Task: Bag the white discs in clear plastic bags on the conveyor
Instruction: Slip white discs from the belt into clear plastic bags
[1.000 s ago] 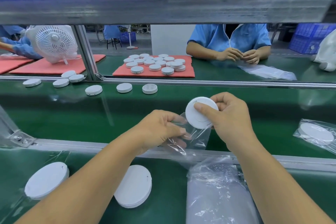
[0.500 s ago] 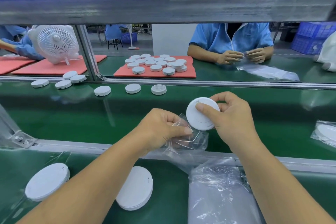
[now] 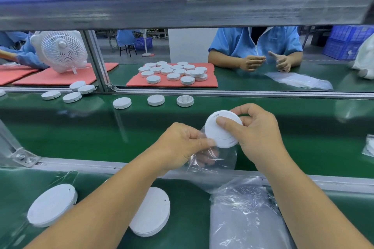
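Note:
My right hand [image 3: 261, 135] grips a white disc [image 3: 221, 129] by its rim, thumb across its face. The disc's lower edge sits at the mouth of a clear plastic bag [image 3: 214, 159]. My left hand [image 3: 182, 145] pinches the bag's top edge beside the disc and holds the mouth apart. Both hands hover over the green conveyor [image 3: 101, 133]. Two more white discs [image 3: 52, 204] [image 3: 151, 214] lie on the near bench under my left forearm. A stack of clear bags [image 3: 242, 216] lies at the near right.
Several loose discs [image 3: 155, 100] ride the far side of the belt, and more sit on a red mat [image 3: 172, 84] beyond. A person in blue sits opposite. A white fan [image 3: 62, 50] stands at the back left. A bagged disc [image 3: 369, 147] lies at the right edge.
The disc has come down to the bag's mouth and the bag has opened wider. The loose discs on the belt and the bagged disc have drifted right.

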The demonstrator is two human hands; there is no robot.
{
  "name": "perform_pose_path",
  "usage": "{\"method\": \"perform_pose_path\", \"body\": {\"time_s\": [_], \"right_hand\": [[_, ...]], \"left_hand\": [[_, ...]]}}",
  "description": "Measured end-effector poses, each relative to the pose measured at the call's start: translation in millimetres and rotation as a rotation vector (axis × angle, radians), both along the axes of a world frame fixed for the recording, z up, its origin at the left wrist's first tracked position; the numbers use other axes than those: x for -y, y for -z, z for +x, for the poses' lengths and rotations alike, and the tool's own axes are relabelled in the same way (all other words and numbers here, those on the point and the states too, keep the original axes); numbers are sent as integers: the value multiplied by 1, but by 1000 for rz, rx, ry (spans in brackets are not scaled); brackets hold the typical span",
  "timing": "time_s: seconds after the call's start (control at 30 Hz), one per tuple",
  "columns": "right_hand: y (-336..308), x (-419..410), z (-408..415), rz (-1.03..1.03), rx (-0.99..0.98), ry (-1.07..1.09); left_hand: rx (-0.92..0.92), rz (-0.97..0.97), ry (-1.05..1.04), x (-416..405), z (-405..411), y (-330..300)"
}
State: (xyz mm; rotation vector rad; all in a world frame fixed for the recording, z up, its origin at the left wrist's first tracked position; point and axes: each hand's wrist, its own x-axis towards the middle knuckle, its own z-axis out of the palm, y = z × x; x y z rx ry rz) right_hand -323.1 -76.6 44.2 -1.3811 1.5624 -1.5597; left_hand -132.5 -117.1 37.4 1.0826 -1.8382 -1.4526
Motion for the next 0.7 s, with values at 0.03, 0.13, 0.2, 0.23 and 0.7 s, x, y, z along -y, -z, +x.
{"method": "perform_pose_path", "body": {"time_s": [0.03,0.13,0.2,0.23,0.7], "right_hand": [[0,0,0,-2,32,1],[0,0,-2,-10,102,32],[0,0,-3,-6,126,34],[0,-1,-3,-1,128,25],[2,-2,4,-5,5,-43]], "left_hand": [[-31,27,7,-1,0,0],[-102,107,30,-1,3,3],[-126,129,26,0,4,4],[-124,114,21,1,4,5],[-11,42,-32,2,-2,1]]}}
